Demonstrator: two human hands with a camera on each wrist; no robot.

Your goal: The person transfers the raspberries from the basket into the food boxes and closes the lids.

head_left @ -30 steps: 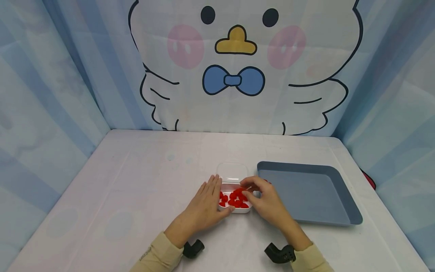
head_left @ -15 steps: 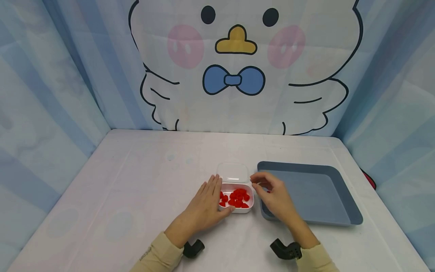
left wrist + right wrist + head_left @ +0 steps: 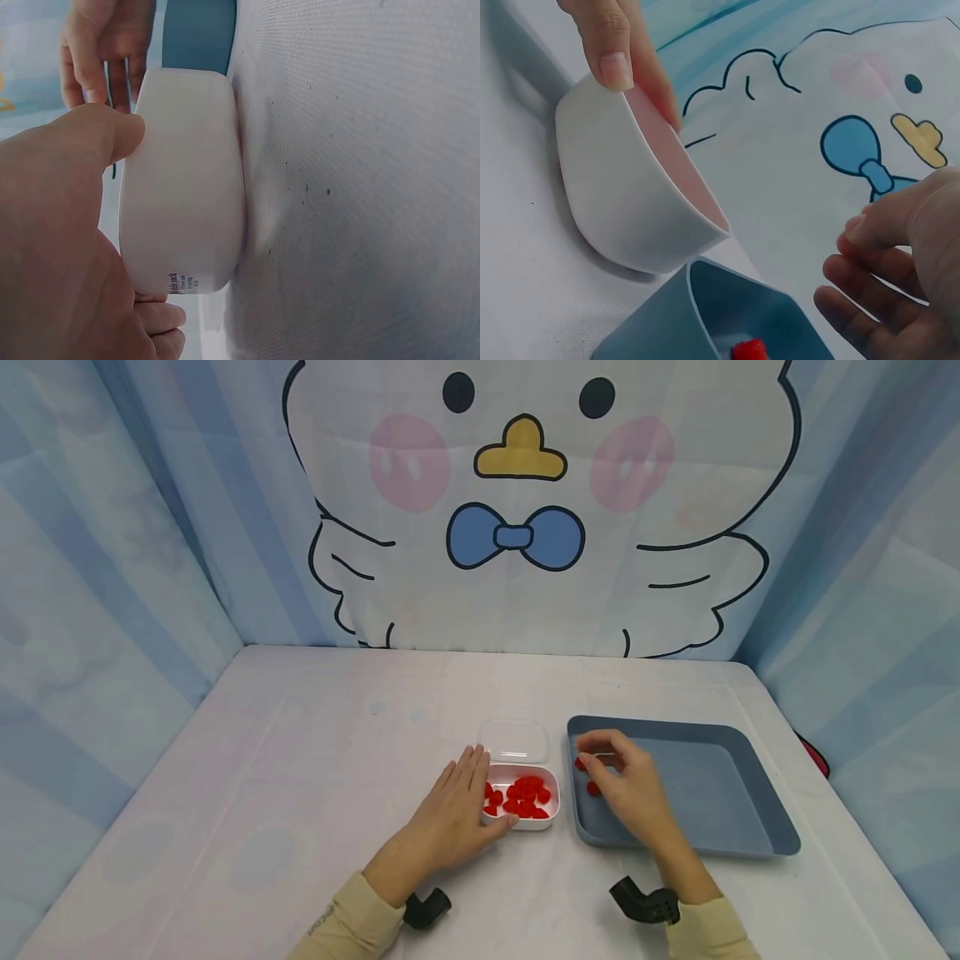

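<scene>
My left hand (image 3: 452,810) steadies a small white plastic box (image 3: 542,820), thumb at its near rim and fingers along its left end. The left wrist view shows the thumb (image 3: 126,136) over the rim and fingertips curled at the lower end. Several small red pieces (image 3: 527,789) lie in the box; its clear lid (image 3: 513,741) is folded back. My right hand (image 3: 624,781) is above the left side of a blue-grey tray (image 3: 705,793), thumb and index finger brought together. A red piece (image 3: 581,763) shows at their tips. Another red piece (image 3: 594,788) lies in the tray.
A white cloth (image 3: 300,760) covers the table. Behind stands a curtain (image 3: 525,602) with a cartoon bird, and striped curtains (image 3: 97,610) close off the sides. Each wrist wears a black camera mount (image 3: 427,909).
My right hand has moved right from over the box to above the tray's left side, uncovering the red piece lying there. The left hand and the box have stayed put.
</scene>
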